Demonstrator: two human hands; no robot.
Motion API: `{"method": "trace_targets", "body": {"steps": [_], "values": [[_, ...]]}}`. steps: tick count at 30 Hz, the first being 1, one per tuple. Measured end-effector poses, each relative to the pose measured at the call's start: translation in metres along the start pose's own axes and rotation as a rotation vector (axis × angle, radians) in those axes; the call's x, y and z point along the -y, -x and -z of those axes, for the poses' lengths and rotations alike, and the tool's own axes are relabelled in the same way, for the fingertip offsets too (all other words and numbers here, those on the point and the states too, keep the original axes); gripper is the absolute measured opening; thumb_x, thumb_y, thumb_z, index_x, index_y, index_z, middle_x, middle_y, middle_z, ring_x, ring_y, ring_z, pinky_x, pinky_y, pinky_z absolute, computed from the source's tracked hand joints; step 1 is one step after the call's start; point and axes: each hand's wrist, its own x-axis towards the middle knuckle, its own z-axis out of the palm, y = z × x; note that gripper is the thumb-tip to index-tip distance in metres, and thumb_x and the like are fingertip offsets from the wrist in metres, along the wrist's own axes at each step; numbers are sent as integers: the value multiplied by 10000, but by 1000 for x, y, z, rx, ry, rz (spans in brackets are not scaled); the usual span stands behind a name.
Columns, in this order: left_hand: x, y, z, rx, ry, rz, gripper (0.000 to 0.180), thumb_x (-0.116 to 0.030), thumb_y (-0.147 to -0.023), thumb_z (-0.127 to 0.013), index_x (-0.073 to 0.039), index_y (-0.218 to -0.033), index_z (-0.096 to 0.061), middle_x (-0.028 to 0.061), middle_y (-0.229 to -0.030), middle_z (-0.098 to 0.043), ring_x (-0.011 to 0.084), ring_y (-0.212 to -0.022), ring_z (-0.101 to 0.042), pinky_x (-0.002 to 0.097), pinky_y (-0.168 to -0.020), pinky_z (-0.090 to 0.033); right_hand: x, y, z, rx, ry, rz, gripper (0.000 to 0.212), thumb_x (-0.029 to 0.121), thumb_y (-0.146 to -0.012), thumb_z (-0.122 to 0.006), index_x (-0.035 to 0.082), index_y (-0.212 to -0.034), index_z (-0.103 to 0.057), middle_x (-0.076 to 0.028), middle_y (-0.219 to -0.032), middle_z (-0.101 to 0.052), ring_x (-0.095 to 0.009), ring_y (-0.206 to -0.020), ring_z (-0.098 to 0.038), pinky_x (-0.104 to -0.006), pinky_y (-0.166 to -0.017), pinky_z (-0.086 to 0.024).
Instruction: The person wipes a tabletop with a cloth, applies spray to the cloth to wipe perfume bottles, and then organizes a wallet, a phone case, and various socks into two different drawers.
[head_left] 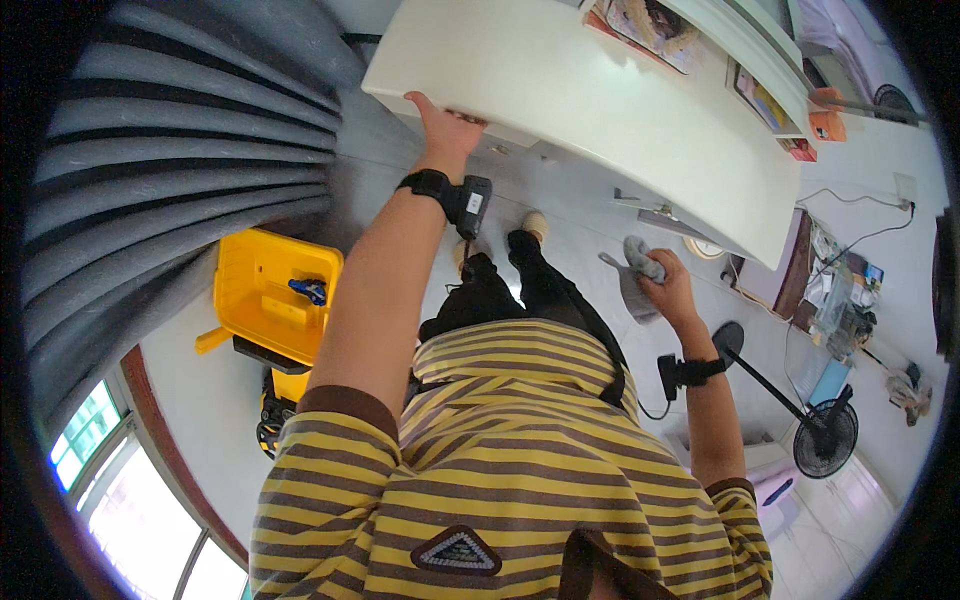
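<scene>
My left hand [447, 130] rests at the front edge of a white desk [620, 140], near its left end. Its thumb stretches away from the other fingers, whose tips are partly hidden at the edge; I see no loose thing in it. My right hand [673, 284] is closed around a grey cloth [637, 290]. Part of the cloth bunches above the fingers and part hangs below them. This hand is in front of the desk, apart from it, near an open drawer or door with a metal handle [664, 212].
Left of me stands a yellow plastic bin [270, 290] with a small blue item in it, beside grey curtains [190, 130]. A black fan [825, 437] is to the right. Books [650, 35] stand on the desk's shelf; a cluttered brown-edged surface [840, 290] lies beyond the desk's right end.
</scene>
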Motion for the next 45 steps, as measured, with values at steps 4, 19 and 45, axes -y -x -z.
{"method": "trace_targets", "body": {"steps": [4, 19, 45], "values": [[7, 8, -3, -181, -89, 78, 994, -747, -766, -341, -1, -1383, -117, 213, -1391, -184, 359, -1304, -175, 517, -1071, -156, 16, -10, 4, -61, 42, 50, 326, 88, -641, -652, 21, -953, -580, -165, -963, -582, -344, -923, -560, -371, -819, -453], [148, 70, 51, -61, -760, 422, 340, -245, -860, -549, -33, -1121, -501, 127, -1015, -577, 244, -903, -567, 347, -806, -477, -50, 7, 58, -533, 13, -99, 352, 92, -676, -663, 3, -1001, -564, -149, -969, -593, -281, -927, -573, -325, -818, -443], [389, 65, 52, 176, -2163, -455, 303, -357, -703, -708, -61, -742, -657, 176, -1126, -580, 345, -878, -611, 351, -735, -505, -214, -115, 187, -1, 313, -32, 583, 395, -706, -694, 24, -1131, -549, -229, -1083, -561, -346, -1019, -546, -378, -869, -440]]}}
